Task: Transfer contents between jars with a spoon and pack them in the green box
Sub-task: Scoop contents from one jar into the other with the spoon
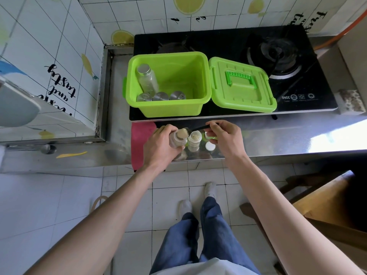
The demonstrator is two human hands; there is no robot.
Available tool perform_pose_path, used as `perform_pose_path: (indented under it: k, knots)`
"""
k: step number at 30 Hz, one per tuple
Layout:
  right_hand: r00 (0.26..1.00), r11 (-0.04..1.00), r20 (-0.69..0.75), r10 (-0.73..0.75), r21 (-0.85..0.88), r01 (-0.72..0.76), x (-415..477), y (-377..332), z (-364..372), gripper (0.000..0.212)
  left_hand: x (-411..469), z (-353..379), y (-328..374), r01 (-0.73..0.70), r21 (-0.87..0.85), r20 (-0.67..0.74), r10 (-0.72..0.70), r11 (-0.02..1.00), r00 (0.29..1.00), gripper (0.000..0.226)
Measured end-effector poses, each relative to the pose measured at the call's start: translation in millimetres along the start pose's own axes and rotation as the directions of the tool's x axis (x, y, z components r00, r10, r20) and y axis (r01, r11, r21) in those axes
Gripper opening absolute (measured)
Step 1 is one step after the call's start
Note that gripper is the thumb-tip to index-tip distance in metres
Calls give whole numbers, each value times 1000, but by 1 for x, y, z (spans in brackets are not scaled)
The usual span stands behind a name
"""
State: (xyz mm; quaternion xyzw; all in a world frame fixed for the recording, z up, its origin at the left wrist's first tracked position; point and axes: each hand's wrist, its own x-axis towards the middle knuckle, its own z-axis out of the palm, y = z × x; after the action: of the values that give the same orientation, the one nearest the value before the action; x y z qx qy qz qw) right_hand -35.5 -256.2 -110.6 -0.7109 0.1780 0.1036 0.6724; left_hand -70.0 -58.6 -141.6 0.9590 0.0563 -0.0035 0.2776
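Note:
My left hand [160, 144] grips a small clear jar [177, 138], tilted, with beige powder heaped at its mouth. My right hand [225, 136] pinches the dark handle of a spoon [199, 128] whose bowl sits at that jar's mouth. A second open jar [194, 140] with beige powder stands upright between my hands on the steel counter. Two white lids [210, 146] lie beside it. The open green box [168, 84] sits on the stove and holds one tall lidded jar [148, 79] and three lidded jars along its front wall.
The green lid [241, 86] lies right of the box on the black gas stove [278, 54]. A red cloth [139, 143] hangs over the counter edge at left. A metal scoop [46, 148] and a yellow strip [71, 154] lie on the ledge. A wooden stool [327, 203] stands at right.

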Motion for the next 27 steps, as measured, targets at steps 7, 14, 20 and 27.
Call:
perform_pose_path:
  k: [7,14,20,27]
  knots:
    - [999,999,-21,31,26,-30,6,5,-15,22,2,4,-5,6,1,11,-6,1000,1000,47]
    - [990,997,-114,78,15,-77,18,15,-28,22,4,4,-10,22,-1,27,-22,1000,999,48]
    - [980,995,-180,81,-49,-91,28,23,-27,21,3,4,-16,27,-16,32,-26,1000,999,46]
    - [987,964,-156,-42,-265,-1,34,26,-16,15,1,4,-21,37,-21,41,-36,999,999,46]
